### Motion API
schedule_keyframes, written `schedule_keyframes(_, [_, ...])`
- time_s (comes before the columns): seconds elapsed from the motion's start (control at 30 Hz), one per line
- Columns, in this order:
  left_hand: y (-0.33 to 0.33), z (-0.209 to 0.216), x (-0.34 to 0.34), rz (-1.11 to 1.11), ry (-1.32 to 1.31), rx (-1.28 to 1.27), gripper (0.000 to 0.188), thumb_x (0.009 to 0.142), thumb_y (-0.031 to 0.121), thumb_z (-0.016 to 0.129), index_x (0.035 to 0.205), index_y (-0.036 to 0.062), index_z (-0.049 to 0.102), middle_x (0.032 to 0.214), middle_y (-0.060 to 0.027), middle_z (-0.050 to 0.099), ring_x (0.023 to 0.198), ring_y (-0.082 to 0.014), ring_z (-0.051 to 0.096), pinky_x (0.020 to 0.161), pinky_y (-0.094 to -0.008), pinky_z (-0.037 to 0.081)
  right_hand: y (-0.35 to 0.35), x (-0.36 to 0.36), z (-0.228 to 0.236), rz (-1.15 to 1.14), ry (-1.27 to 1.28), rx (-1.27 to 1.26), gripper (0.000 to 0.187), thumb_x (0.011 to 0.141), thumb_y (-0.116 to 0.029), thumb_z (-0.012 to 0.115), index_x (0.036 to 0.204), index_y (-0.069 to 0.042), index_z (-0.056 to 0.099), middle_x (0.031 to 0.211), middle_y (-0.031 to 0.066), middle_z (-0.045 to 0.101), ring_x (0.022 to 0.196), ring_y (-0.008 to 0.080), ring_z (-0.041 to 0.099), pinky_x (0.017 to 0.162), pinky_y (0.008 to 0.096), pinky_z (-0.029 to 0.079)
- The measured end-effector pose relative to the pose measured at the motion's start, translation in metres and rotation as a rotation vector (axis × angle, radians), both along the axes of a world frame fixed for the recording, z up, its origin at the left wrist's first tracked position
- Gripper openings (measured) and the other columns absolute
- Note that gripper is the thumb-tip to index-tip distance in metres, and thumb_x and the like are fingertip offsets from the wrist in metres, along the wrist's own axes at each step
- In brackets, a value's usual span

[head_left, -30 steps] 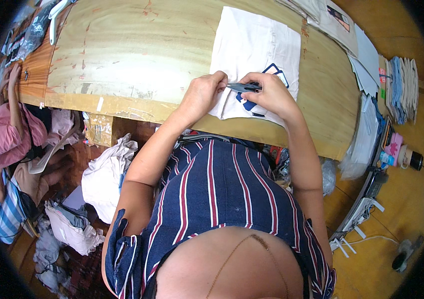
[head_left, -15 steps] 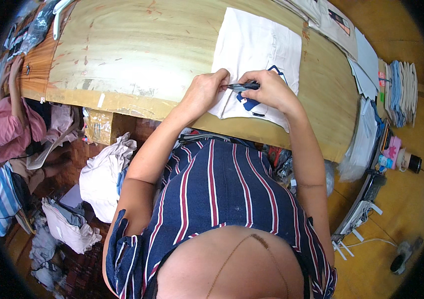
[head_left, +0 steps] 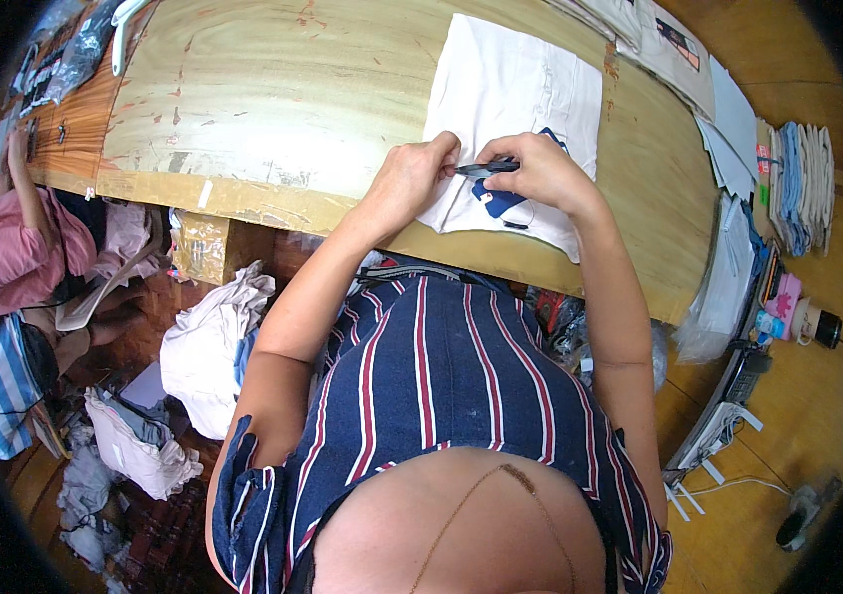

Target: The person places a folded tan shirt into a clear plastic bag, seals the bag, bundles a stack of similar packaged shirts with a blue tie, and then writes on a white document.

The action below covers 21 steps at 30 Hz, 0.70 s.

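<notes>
A folded white garment point(head_left: 500, 89) lies on the table's right half, its lower edge toward me. On it are dark blue tags point(head_left: 500, 201), partly under my right hand. My right hand point(head_left: 545, 173) is closed round small black thread snips point(head_left: 486, 168), blades pointing left. At the garment's left edge my left hand point(head_left: 411, 178) is closed in a pinch, apparently on the cloth, right by the blade tips. What exactly lies between those fingertips is too small to make out.
The worn wooden table point(head_left: 273, 89) stretches left. Stacked garments point(head_left: 674, 49) and clear bags point(head_left: 713, 267) line its right side. A co-worker in a pink top point(head_left: 20, 247) sits at the far left. White cloth point(head_left: 213, 346) hangs below the table, beside a taped cardboard box point(head_left: 198, 247).
My hands and the snips stay nearly in place, with only slight finger movement. The whole view has shifted a little.
</notes>
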<state>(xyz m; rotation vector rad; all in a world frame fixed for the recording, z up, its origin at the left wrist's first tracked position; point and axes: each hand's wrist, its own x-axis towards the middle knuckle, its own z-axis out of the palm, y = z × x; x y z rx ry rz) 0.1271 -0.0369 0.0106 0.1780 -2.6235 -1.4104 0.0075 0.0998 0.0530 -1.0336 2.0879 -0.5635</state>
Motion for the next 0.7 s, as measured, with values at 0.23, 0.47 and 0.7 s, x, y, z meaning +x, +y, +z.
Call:
schedule_keyframes(0.23, [-0.008,0.012,0.011,0.021,0.047,-0.135,0.009,0.069,0.003,0.053,0.077,0.0022,0.048,0.066,-0.0136,0.056,0.063,-0.0286,0.056,0.058,-0.0341,0.044,0.007,0.000,0.000,-0.025,-0.029,-0.113,0.023,0.063,-0.013,0.064,0.085,-0.006,0.060,0.077,0.0109,0.061,0.070,0.0213,0.059,0.065,0.0280,0.044])
schedule_keyframes(0.47, [-0.020,0.042,0.048,-0.345,-0.290,-0.103,0.013,0.066,0.012,0.062,0.073,0.0019,0.058,0.073,-0.0137,0.051,0.067,-0.0262,0.052,0.059,-0.0342,0.042,0.018,0.007,0.007,-0.403,-0.348,-0.347,0.026,0.075,-0.013,0.060,0.096,-0.003,0.050,0.082,0.0050,0.059,0.061,0.0065,0.052,0.049,0.0176,0.042])
schedule_keyframes(0.7, [0.025,-0.007,0.017,0.195,0.051,-0.102,0.022,0.060,0.011,0.067,0.077,0.0023,0.057,0.077,-0.0106,0.049,0.070,-0.0259,0.050,0.062,-0.0329,0.043,0.021,0.019,-0.018,-0.495,-0.245,-0.355,0.027,0.074,-0.014,0.060,0.096,-0.002,0.050,0.082,0.0067,0.060,0.060,0.0054,0.050,0.045,0.0170,0.040])
